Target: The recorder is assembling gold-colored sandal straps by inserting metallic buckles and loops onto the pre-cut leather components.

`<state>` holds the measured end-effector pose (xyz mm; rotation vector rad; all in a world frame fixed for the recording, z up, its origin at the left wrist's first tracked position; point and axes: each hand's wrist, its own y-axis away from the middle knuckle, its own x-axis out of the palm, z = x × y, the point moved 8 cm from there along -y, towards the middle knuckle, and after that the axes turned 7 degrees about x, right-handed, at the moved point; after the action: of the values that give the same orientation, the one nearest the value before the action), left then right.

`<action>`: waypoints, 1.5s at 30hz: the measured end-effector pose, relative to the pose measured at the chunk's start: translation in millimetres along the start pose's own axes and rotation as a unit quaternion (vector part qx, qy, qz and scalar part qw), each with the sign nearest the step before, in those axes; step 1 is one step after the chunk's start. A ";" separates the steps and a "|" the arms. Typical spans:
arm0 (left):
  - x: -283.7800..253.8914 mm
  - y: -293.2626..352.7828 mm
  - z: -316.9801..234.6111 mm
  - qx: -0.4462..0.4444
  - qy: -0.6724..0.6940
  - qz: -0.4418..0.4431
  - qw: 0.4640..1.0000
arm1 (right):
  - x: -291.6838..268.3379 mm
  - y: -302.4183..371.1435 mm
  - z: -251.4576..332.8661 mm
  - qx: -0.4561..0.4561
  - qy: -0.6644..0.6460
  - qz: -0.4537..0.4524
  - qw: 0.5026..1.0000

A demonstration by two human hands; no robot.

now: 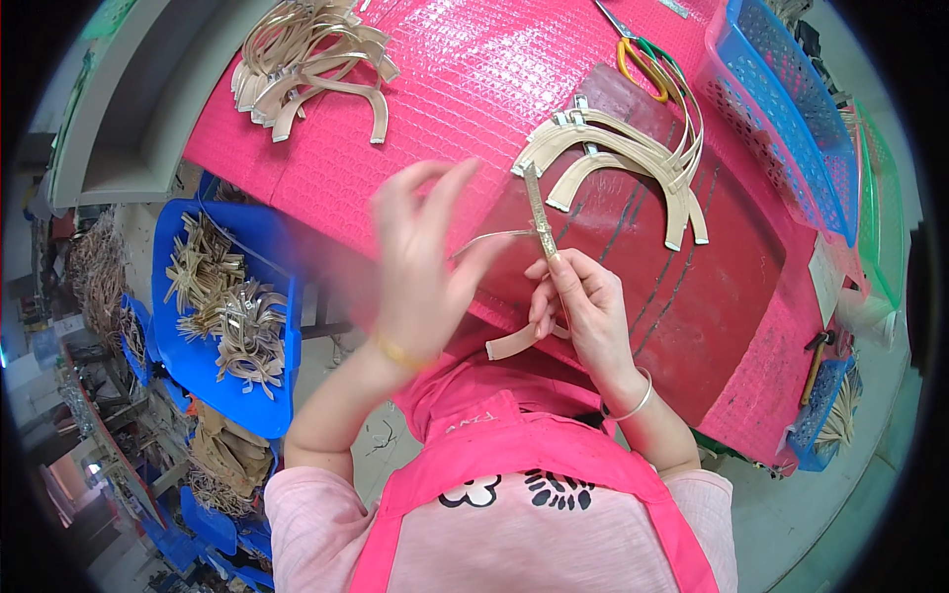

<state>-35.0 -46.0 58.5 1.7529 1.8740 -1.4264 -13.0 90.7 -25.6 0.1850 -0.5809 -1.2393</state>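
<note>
My right hand pinches a narrow glittery gold sandal strap, which points up and away from me. From the same hand hangs a beige strap end, and a thin gold strip runs leftward from the glittery part. My left hand, smeared by motion, is raised left of this piece with its fingers spread. The thin strip's far end passes close to its thumb. Just beyond the right hand, several curved beige sandal straps with small silver buckles lie on a dark red mat.
More beige straps are heaped at the far left of the pink table cover. Scissors lie at the back. Blue baskets line the right side. A blue chair bearing strap bundles stands at left. A hammer rests at the right edge.
</note>
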 end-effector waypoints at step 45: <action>60.2 45.6 -0.5 -0.321 0.415 0.098 0.845 | -7.7 -14.3 54.0 -0.185 0.108 -0.062 0.975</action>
<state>-12.3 -14.1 -6.1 2.2138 2.0465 0.1579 -54.1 102.6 11.1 0.0416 -0.1450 -1.4048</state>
